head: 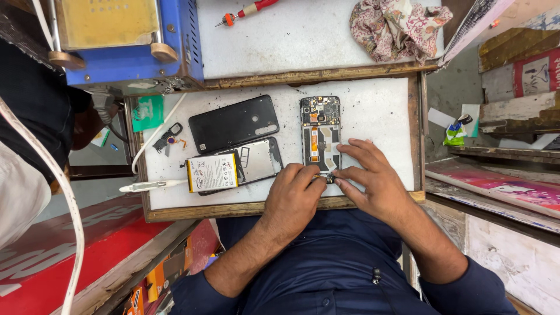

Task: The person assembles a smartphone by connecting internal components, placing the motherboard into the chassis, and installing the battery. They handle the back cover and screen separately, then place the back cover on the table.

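An opened phone (319,137) with its board and flex cables bare lies upright on the white mat (379,105). Both of my hands meet at its near end. My left hand (291,198) is curled, its fingertips pinching the phone's bottom edge. My right hand (370,175) lies on the mat to the phone's right, fingers spread, thumb and forefinger pressed to the same bottom edge. What sits between the fingertips is hidden.
Left of the phone lie a black back cover (233,123), a shiny frame plate (259,160) and a yellow-and-white battery (211,172). A white pen-like tool (146,186), a small black part (168,139), a red screwdriver (248,10), a patterned cloth (396,26) and a blue machine (128,58) are around.
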Motion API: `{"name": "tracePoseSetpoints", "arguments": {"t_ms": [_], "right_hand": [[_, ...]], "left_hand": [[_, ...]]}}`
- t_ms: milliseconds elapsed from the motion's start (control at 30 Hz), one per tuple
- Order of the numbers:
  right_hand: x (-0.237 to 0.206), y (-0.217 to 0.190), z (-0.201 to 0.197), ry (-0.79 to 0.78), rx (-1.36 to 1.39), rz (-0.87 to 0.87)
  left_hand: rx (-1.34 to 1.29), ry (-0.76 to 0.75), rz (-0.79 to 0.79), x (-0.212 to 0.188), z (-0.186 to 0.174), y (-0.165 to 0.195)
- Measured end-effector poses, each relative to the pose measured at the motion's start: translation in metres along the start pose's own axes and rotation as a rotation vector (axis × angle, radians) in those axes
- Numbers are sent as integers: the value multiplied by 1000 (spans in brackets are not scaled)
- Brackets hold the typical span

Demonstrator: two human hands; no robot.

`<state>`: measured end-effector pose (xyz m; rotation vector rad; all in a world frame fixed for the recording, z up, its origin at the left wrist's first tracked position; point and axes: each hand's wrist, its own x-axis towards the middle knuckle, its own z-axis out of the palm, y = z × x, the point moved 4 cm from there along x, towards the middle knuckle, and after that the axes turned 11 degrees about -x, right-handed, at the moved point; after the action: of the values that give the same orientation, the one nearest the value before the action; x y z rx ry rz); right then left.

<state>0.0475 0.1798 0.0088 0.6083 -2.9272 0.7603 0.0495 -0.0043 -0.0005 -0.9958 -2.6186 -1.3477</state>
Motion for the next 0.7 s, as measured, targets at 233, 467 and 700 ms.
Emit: {"name": "tracePoseSetpoints", "arguments": {"t_ms": [233, 467, 700], "right_hand": [[-5, -2, -4, -25, -89, -43], [-8, -2, -1, 13, -103, 12], [-5, -3, 1, -21, -174, -3]], "left_hand": [[98, -71, 78, 9, -9, -4], [102, -34, 85, 18, -13, -14], [63, -7, 43, 17, -7, -17]]}}
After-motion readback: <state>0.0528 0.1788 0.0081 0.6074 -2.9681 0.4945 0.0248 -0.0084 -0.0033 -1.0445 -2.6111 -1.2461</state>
